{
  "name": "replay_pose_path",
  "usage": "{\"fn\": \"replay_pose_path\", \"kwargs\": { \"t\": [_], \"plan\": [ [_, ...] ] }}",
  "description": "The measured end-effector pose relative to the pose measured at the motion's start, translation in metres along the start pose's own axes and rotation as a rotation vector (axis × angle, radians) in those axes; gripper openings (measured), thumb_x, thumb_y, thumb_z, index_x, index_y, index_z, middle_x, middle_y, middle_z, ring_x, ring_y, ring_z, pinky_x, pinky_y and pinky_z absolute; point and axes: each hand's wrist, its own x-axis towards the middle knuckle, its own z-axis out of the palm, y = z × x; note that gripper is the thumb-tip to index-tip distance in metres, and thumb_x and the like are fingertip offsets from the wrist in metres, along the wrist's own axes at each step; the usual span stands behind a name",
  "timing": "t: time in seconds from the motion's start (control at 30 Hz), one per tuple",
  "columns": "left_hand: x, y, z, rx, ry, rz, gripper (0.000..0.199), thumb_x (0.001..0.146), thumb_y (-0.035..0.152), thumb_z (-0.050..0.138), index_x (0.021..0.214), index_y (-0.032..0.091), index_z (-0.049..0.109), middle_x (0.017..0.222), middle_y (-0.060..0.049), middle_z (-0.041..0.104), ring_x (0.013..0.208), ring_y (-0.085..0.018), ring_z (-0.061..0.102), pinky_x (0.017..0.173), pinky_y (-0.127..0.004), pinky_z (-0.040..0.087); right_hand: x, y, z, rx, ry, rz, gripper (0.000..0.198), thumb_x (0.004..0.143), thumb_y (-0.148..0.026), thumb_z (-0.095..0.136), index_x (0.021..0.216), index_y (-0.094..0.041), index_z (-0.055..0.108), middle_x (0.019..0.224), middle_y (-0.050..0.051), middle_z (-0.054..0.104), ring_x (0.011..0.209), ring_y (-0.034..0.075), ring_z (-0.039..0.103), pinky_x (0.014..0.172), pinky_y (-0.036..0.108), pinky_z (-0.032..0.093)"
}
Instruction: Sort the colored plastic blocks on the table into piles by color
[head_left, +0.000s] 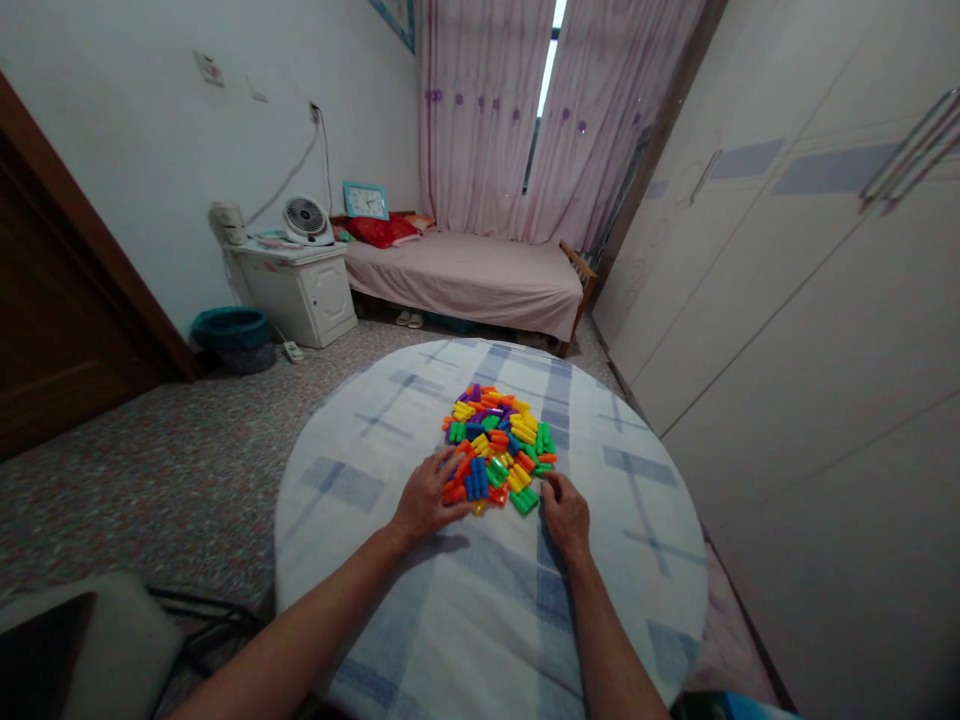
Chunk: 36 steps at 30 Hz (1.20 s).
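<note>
A heap of plastic building pieces [499, 440] in red, orange, yellow, green, blue and purple lies on the round table. Many of them look like short tubes joined side by side. My left hand [431, 495] rests at the heap's near left edge, fingers spread and touching orange and red pieces beside a blue piece [476, 480]. At the near right edge is my right hand [564, 512], its fingers curled close to a green piece [524, 500]. Whether anything small sits between the right fingertips is hidden.
A checked cloth covers the round table [337, 560]. Beyond it stand a bed [465, 265], a white cabinet [300, 290] with a fan [306, 218], and a bin [234, 335]. A wardrobe [787, 330] lines the right side; a chair [112, 640] is at lower left.
</note>
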Motion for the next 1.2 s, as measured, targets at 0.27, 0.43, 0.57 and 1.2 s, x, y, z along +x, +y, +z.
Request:
{"fn": "replay_pose_path", "kwargs": {
  "t": [0.27, 0.43, 0.57, 1.2],
  "plan": [
    [0.022, 0.021, 0.028, 0.101, -0.076, 0.095, 0.067, 0.074, 0.043, 0.064, 0.135, 0.024, 0.043, 0.143, -0.015, 0.037, 0.129, -0.033, 0.037, 0.099, -0.048, 0.038, -0.001, -0.001, -0.002, 0.048, 0.001, 0.005, 0.037, 0.082, -0.035, 0.038, 0.1, -0.018, 0.065, 0.093, 0.006, 0.07, 0.082, 0.02, 0.063, 0.076, 0.032, 0.047],
    [0.054, 0.024, 0.034, -0.005, -0.022, 0.084, 0.044, 0.08, 0.028, 0.058, 0.124, 0.023, 0.054, 0.128, -0.01, 0.052, 0.116, -0.024, 0.05, 0.096, -0.039, 0.044, -0.001, 0.0, -0.001, 0.047, 0.009, -0.014, 0.037, 0.082, -0.034, 0.037, 0.101, -0.018, 0.065, 0.093, 0.006, 0.07, 0.083, 0.02, 0.064, 0.077, 0.033, 0.047],
    [0.09, 0.027, 0.03, -0.047, 0.038, 0.022, 0.036, 0.082, 0.021, 0.053, 0.117, 0.022, 0.057, 0.117, -0.007, 0.058, 0.108, -0.02, 0.055, 0.094, -0.035, 0.046, 0.0, 0.0, -0.001, 0.048, 0.002, -0.012, 0.037, 0.083, -0.034, 0.037, 0.101, -0.018, 0.065, 0.094, 0.006, 0.07, 0.084, 0.02, 0.065, 0.077, 0.033, 0.047],
    [0.03, 0.083, 0.066, 0.185, -0.304, 0.36, 0.016, 0.086, 0.022, 0.049, 0.1, 0.018, 0.057, 0.106, -0.01, 0.058, 0.099, -0.022, 0.053, 0.083, -0.036, 0.046, 0.001, 0.001, -0.007, 0.2, 0.006, 0.078, 0.036, 0.081, -0.04, 0.042, 0.096, -0.019, 0.067, 0.087, 0.006, 0.071, 0.078, 0.021, 0.064, 0.071, 0.031, 0.047]
  ]
}}
